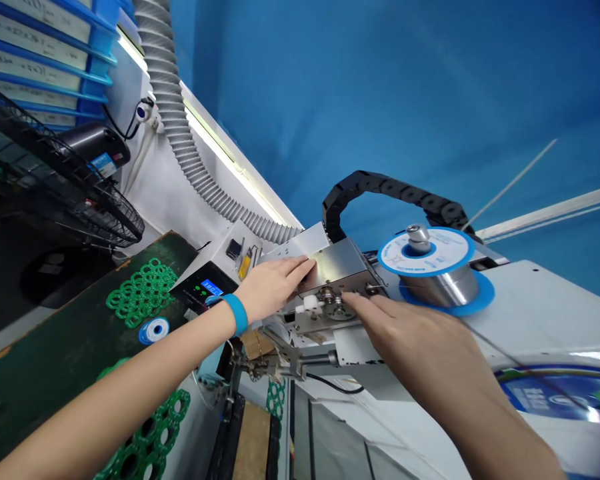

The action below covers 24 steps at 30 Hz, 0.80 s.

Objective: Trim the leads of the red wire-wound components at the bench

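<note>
My left hand (pixel 273 287), with a blue band on its wrist, lies along a metal wire feeder housing (pixel 333 263). Its fingers are stretched out over the left end of the housing, and its thumb is hidden. My right hand (pixel 405 333) is at the feeder's small rollers (pixel 336 303), one fingertip touching beside them. Its other fingers are bent and partly hidden; anything pinched there is too small to make out. Just behind my right hand, a blue-flanged spool of silvery solder wire (pixel 450 287) stands on the white machine arm (pixel 545 307).
A controller with a blue display (pixel 211 287) stands left of my hands. Green ring-patterned boards (pixel 145 287) and a small spool (pixel 154 330) lie on the dark green bench (pixel 45 353). A grey duct hose (pixel 180 133), a black cable chain (pixel 390 187) and a fan (pixel 80 180) stand around.
</note>
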### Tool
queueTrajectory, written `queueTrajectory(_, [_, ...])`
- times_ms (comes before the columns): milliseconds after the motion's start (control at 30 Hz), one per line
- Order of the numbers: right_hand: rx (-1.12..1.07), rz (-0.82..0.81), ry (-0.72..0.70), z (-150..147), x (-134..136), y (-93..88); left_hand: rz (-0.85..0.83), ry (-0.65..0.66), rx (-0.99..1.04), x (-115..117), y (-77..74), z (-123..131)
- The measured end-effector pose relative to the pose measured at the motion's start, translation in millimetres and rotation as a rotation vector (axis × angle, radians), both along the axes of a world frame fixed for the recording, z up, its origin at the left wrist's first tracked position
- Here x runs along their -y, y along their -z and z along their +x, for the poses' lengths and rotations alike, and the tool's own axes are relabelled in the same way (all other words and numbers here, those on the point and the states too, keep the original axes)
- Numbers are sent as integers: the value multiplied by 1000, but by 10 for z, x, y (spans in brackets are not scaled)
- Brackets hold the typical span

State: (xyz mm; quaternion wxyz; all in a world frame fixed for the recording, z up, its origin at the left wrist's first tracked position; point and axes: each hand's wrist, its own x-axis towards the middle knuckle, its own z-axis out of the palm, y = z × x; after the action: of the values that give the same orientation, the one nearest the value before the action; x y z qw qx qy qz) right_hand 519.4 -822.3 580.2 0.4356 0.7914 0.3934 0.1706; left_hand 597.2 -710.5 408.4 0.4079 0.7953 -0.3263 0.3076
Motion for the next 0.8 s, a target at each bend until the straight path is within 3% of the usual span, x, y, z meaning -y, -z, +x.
queueTrajectory(267, [-14,-18,-21,23,-15,-18,-18,37,26,42,-21,40])
queueTrajectory(500, [-19,-43,-46,35,-73,-55,58,74,0,-57,-65,47])
queueTrajectory(700, [-63,-96,185,28,-117,-77,103,80,3,-76,-74,56])
queueTrajectory(800, [-88,-94,235,30,-138,-88,101,83,-6,-82,-86,59])
